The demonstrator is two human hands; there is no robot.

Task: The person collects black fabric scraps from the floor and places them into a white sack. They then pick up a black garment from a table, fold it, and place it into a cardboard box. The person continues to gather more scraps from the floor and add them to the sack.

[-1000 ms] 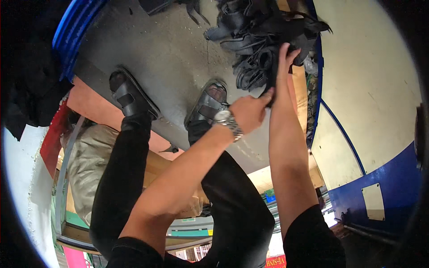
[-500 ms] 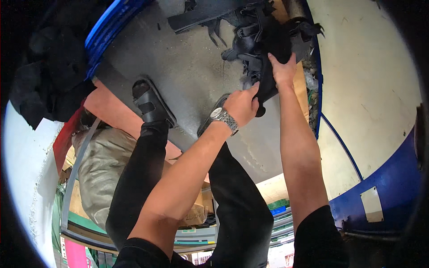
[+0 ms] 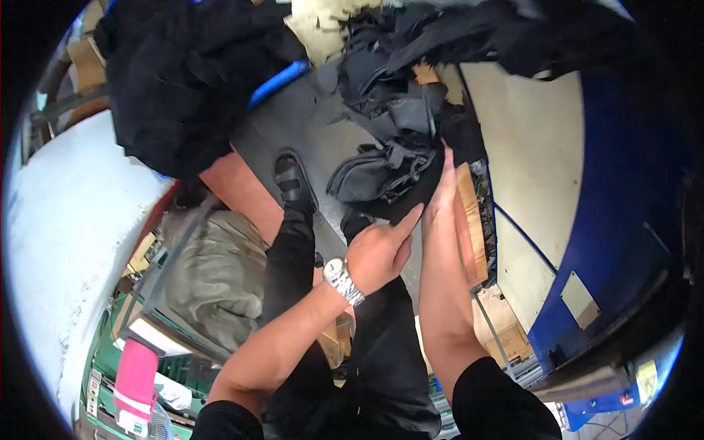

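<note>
A large bundle of black fabric scraps (image 3: 389,169), with ragged strips and curved cut pieces, hangs between my hands in front of my legs. My left hand (image 3: 378,253), with a metal wristwatch (image 3: 341,281) above it, is closed at the bundle's lower edge, its index finger lying along the cloth. My right hand (image 3: 444,176) grips the bundle's right side; its fingers are mostly hidden behind the black cloth. Below the bundle are my legs and a black sandal (image 3: 293,180) on the grey floor sheet (image 3: 323,95).
A big heap of black cloth (image 3: 198,81) lies at the far left, with more black scraps (image 3: 506,33) at the far right. A grey-green sack (image 3: 216,279) sits left of my legs. To the right stand a wooden board (image 3: 473,227) and a blue-and-cream machine panel (image 3: 543,147).
The black bundle has come up off the floor sheet toward me, in both hands. The view has shifted, with more of the far cloth heaps showing.
</note>
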